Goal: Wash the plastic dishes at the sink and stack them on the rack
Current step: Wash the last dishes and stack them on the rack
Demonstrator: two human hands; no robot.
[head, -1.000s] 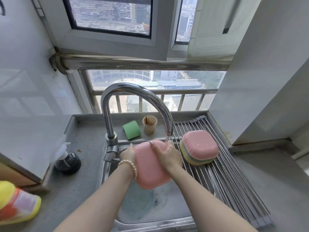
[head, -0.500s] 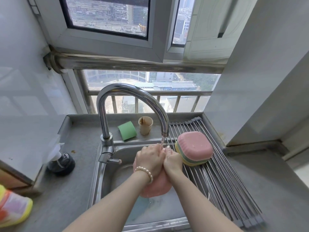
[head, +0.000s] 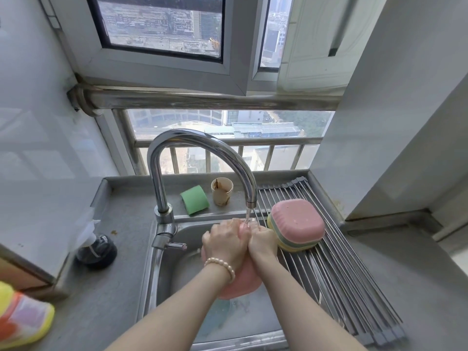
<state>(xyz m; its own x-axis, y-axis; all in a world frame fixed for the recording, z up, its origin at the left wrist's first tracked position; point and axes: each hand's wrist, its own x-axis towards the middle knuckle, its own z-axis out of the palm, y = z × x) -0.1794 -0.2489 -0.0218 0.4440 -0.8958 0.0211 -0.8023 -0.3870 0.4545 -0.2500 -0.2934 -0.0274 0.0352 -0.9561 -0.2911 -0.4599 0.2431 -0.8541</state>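
A pink plastic dish (head: 244, 279) is held upright over the steel sink (head: 174, 272), its top edge under the running tap (head: 250, 203). My left hand (head: 225, 241) grips its upper left edge, and my right hand (head: 262, 240) grips the upper right edge beside it. Both hands hide most of the dish's upper half. A stack of upturned dishes (head: 296, 225), pink on top with green and yellow below, rests on the wire roll-up rack (head: 342, 282) to the right. A bluish dish (head: 217, 317) lies in the sink bottom.
A green sponge (head: 194, 202) and a stained paper cup (head: 221, 191) sit on the ledge behind the sink. A dark bottle (head: 97, 252) stands on the left counter. A yellow detergent bottle (head: 20, 317) lies at the lower left. A wall rises to the right.
The pink dish has turned so that less of its face shows, and my hands have come together at its top edge under the water stream.
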